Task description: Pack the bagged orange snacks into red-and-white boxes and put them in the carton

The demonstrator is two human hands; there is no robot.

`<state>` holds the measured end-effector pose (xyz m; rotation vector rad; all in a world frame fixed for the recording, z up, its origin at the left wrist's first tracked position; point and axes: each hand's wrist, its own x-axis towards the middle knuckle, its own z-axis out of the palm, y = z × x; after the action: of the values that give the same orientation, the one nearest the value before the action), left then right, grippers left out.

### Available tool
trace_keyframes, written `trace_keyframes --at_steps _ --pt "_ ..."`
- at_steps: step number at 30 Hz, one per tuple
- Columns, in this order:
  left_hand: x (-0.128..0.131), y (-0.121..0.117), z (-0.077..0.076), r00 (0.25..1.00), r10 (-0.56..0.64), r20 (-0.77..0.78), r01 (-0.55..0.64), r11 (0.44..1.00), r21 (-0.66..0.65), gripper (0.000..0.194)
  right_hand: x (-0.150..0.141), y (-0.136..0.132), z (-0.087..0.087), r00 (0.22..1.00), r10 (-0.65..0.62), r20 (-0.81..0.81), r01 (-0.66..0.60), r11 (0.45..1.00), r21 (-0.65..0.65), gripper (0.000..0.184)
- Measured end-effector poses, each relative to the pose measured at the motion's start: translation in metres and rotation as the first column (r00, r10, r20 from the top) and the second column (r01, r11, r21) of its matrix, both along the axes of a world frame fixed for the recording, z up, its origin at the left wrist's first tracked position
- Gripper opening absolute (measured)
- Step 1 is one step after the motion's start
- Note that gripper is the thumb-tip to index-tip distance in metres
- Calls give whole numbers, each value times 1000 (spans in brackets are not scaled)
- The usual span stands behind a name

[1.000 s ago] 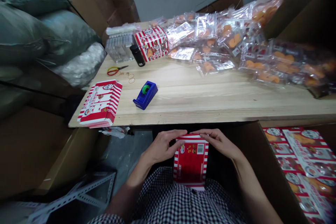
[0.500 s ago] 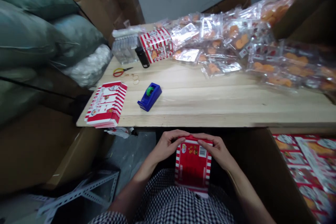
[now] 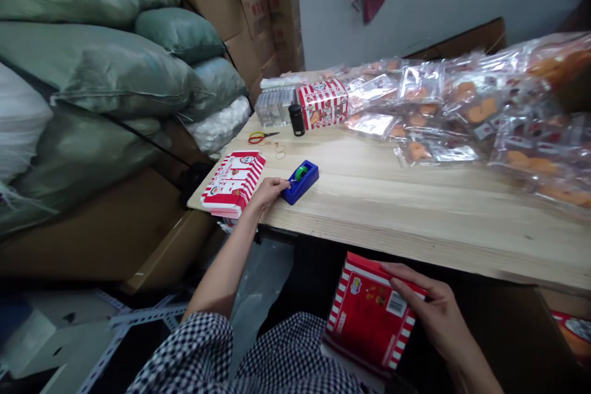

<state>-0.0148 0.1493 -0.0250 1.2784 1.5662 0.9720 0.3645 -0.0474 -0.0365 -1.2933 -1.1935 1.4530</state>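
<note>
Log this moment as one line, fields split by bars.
left hand: at blue tape dispenser | right hand: holding red box | scissors: on table

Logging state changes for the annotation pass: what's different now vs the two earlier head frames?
Left hand let go of the red carton and moved forward and left to the near end of the blue tape dispenser. Right hand kept its hold; the carton is now tilted. Camera view swung left. Unchanged: dispenser, scissors, black bottle and flat stack on the table.
</note>
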Motion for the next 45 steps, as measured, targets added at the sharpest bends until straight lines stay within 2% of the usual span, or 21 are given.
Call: trace_keyframes --at_steps 3,6,9,15,18,20,21,23,24,25,26,29,30,32,34,36,41,45 --pt "4 -2 3 993 37 108 -37 999 2 34 4 -4 7 996 -88 30 88 996 3 31" --pt "1 -11 3 978 70 197 -79 996 40 34 9 -8 10 980 -200 -2 200 979 -48 35" --pt "-3 -24 -4 964 81 252 -103 992 76 34 9 -8 11 961 -263 -80 254 961 -111 34" --pt "-2 -44 -34 969 149 197 -182 970 163 32 -2 0 12 940 -324 -106 312 943 -120 31" --pt "-2 -51 -36 969 214 122 -235 952 198 30 -4 0 23 921 -378 -91 371 924 -90 34" --pt "1 -59 -28 965 246 87 -260 940 220 27 -4 -2 40 876 -477 -62 477 879 -18 35" --pt "6 -65 -21 965 250 80 -262 938 229 27 -5 -4 51 839 -541 -48 543 838 48 34" --pt "24 -82 0 968 232 92 -248 938 245 27 -11 -4 76 758 -652 -34 639 730 244 30" --pt "37 -92 13 971 208 116 -232 940 252 28 -16 -3 87 733 -680 -32 642 676 363 27" --pt "53 -103 28 971 187 148 -221 939 265 28 -22 -1 96 733 -680 -27 608 636 475 24" --pt "70 -116 44 965 147 216 -206 936 284 26 -29 2 103 761 -648 -17 543 623 563 21" --pt "120 -150 89 926 2 378 -113 956 271 20 -48 12 104 864 -495 90 290 637 714 23" --pt "134 -158 100 896 -56 440 -65 964 256 24 -52 15 101 880 -456 131 220 637 739 27" --pt "156 -167 113 813 -135 566 10 976 218 49 -58 17 91 895 -408 182 124 618 776 34" --pt "169 -166 114 735 -166 657 56 981 185 72 -61 17 81 902 -383 198 75 593 801 40" --pt "175 -160 106 696 -162 699 71 985 157 84 -62 16 74 908 -365 205 48 578 814 45" --pt "179 -152 86 674 -105 731 71 994 78 87 -58 16 71 929 -325 177 49 582 811 59" --pt "180 -150 80 679 -112 725 110 993 51 85 -50 22 77 911 -280 304 -70 620 782 54"
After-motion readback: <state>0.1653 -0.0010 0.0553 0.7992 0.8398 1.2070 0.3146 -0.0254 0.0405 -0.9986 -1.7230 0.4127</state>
